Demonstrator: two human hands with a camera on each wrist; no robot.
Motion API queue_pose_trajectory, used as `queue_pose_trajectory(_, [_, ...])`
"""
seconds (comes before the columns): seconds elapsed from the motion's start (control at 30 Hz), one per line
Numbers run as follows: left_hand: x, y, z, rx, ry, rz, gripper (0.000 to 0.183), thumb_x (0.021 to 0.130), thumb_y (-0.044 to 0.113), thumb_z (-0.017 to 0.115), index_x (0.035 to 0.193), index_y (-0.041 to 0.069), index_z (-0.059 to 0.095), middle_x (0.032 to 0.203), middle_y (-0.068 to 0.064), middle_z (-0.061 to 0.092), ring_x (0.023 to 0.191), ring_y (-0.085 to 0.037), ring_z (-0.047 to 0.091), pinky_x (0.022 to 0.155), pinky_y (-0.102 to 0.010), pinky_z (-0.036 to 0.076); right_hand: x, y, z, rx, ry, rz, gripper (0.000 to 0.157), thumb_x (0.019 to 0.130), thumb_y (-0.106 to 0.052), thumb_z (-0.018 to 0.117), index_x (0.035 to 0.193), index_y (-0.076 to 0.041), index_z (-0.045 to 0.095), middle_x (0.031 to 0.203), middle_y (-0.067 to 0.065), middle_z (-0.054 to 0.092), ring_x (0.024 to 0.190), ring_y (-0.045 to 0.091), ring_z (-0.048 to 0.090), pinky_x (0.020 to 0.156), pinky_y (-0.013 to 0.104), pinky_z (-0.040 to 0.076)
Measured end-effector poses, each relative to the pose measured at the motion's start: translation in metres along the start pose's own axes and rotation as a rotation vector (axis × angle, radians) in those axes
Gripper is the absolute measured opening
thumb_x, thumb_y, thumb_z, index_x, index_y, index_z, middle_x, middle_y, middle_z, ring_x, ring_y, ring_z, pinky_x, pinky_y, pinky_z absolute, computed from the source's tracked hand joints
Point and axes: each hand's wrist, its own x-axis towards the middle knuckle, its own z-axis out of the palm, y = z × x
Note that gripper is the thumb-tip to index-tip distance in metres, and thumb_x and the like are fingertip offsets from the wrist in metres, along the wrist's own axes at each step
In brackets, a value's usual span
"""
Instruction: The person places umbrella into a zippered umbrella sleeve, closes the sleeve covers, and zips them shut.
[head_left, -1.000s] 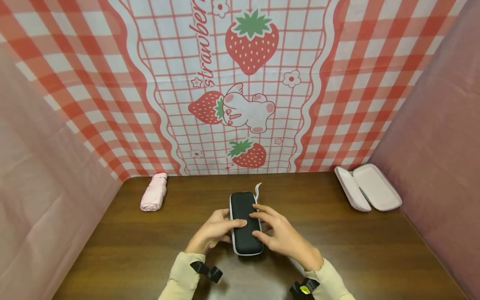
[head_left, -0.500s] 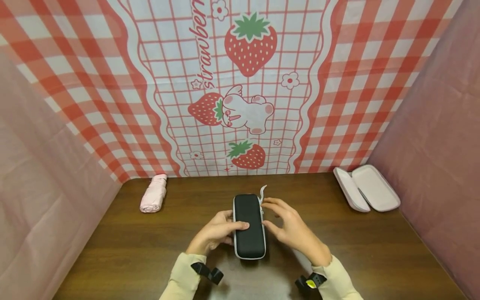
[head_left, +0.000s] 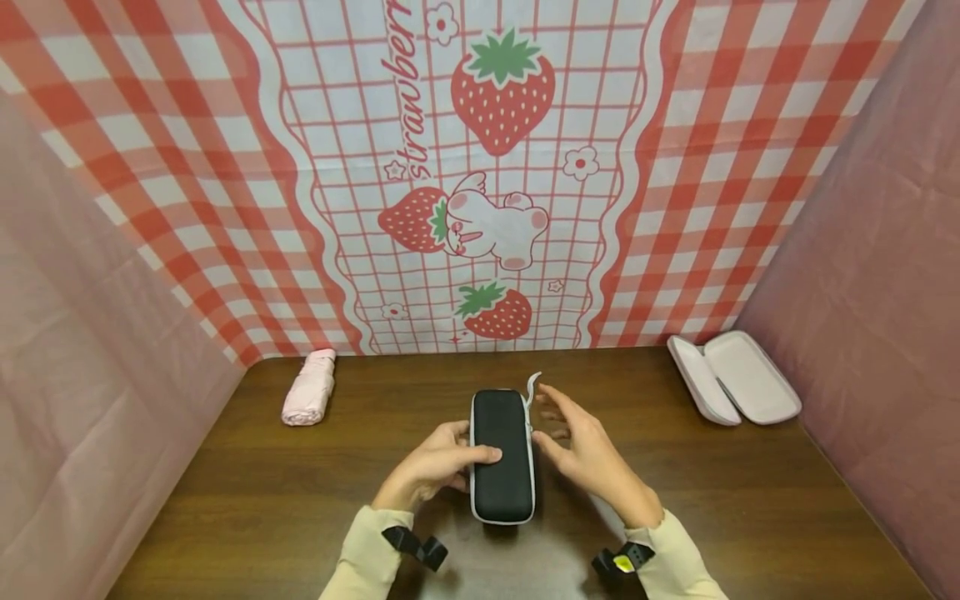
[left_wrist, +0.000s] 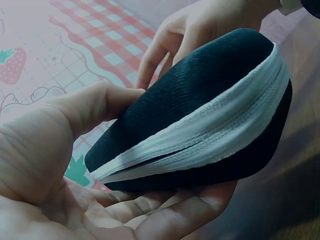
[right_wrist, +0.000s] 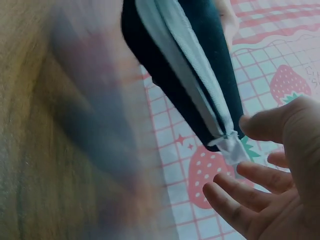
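Note:
A black zip case (head_left: 501,492) with white zipper tape is held above the table by my left hand (head_left: 433,460). The left thumb lies across its top and the fingers support it from below, as the left wrist view shows. A dark slit runs along part of the zipper tape (left_wrist: 220,122). At the far right corner hangs a white pull strap (head_left: 532,389). Beside it is my right hand (head_left: 588,450), fingers spread and holding nothing. Its thumb tip is at the case's edge in the right wrist view; I cannot tell whether it touches. The fingertips are close to the strap.
On the brown table (head_left: 300,508), a rolled pink cloth bundle (head_left: 309,387) lies at the back left. A pale case (head_left: 752,377) stands opened out at the back right. Behind is a strawberry-patterned cloth wall (head_left: 495,167), with pinkish drapes (head_left: 855,275) at the sides.
My right hand has come off the top of the case and moved right, to beside the strap. The left hand still grips the case, which has shifted slightly right and nearer.

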Motion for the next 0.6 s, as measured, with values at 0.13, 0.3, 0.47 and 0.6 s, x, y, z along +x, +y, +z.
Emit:
queue_pose_trajectory(0.13, [-0.001,0.001,0.001,-0.005,0.000,0.001,0.059,0.089,0.011,0.073,0.136,-0.011,0.047,0.103,-0.014,0.076,0.087,-0.024,0.075,0.074,-0.047,0.063,-0.002,0.003,0.007,0.024,-0.024,0.016,0.068,0.090,0.005,0.071,0.151,0.009,0.040,0.131,0.027,0.065,0.105,0.036,0.073,0.082,0.039,0.062])
queue_pose_trajectory(0.3, [-0.001,0.002,0.002,-0.003,-0.002,-0.003,0.061,0.089,0.011,0.074,0.138,-0.011,0.045,0.103,-0.014,0.076,0.089,-0.025,0.075,0.076,-0.048,0.063,-0.004,0.003,0.012,-0.005,-0.039,0.020,0.056,0.092,0.004,0.068,0.144,0.012,0.049,0.121,0.022,0.073,0.097,0.027,0.076,0.080,0.031,0.062])
queue_pose_trajectory(0.47, [0.000,0.001,0.002,-0.011,-0.003,0.002,0.060,0.089,0.010,0.074,0.138,-0.011,0.046,0.104,-0.015,0.076,0.089,-0.025,0.075,0.076,-0.047,0.063,-0.004,0.002,0.014,-0.074,-0.021,0.029,0.041,0.094,0.001,0.068,0.134,0.009,0.062,0.109,0.014,0.078,0.089,0.015,0.074,0.074,0.028,0.060])
queue_pose_trajectory(0.6, [0.000,0.000,0.001,-0.013,-0.001,0.004,0.059,0.089,0.011,0.074,0.137,-0.011,0.046,0.104,-0.016,0.076,0.088,-0.024,0.076,0.075,-0.047,0.063,-0.004,0.001,0.014,-0.103,-0.011,0.025,0.031,0.095,-0.002,0.068,0.125,0.004,0.071,0.108,0.012,0.078,0.088,0.012,0.072,0.073,0.030,0.060])
